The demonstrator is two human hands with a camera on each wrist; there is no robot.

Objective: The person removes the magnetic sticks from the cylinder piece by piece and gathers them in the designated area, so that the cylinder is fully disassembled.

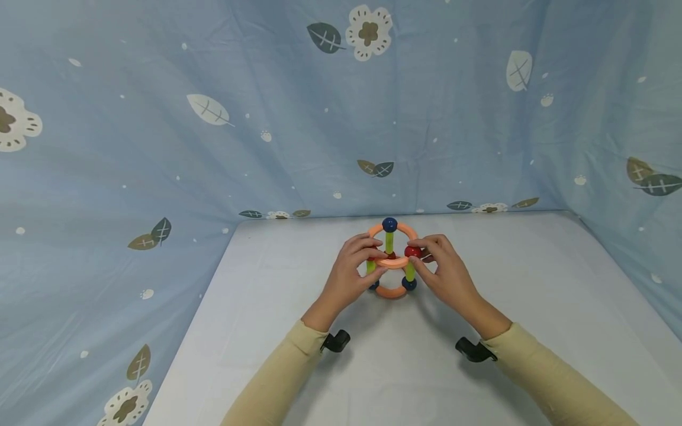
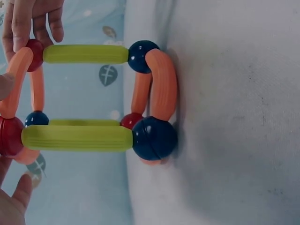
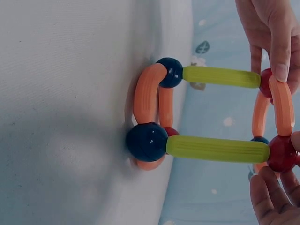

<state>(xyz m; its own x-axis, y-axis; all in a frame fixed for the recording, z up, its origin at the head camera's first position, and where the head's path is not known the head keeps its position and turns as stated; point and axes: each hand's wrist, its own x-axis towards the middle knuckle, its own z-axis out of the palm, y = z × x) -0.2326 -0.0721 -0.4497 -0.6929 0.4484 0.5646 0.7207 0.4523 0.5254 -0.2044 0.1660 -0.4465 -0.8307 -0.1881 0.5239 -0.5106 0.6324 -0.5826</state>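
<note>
A building-toy frame of balls and rods point(image 1: 393, 264) stands on the table between both hands. Its two rings of curved orange rods, one above the other, are joined by straight lime-green rods point(image 3: 218, 148). Dark blue balls point(image 2: 154, 138) sit at the lower front corners, red balls at the upper ones. My left hand point(image 1: 351, 266) grips the upper ring's left side around a red ball point(image 2: 10, 137), which the fingers partly hide in the head view. At the right side, my right hand point(image 1: 444, 269) pinches another red ball point(image 1: 412, 252) between thumb and fingers.
The frame's lower ring touches the white tabletop point(image 1: 277, 296). A blue cloth point(image 1: 298, 118) with leaf and flower prints hangs behind the table and along its sides. Small black wrist mounts point(image 1: 337, 341) sit at both sleeve cuffs.
</note>
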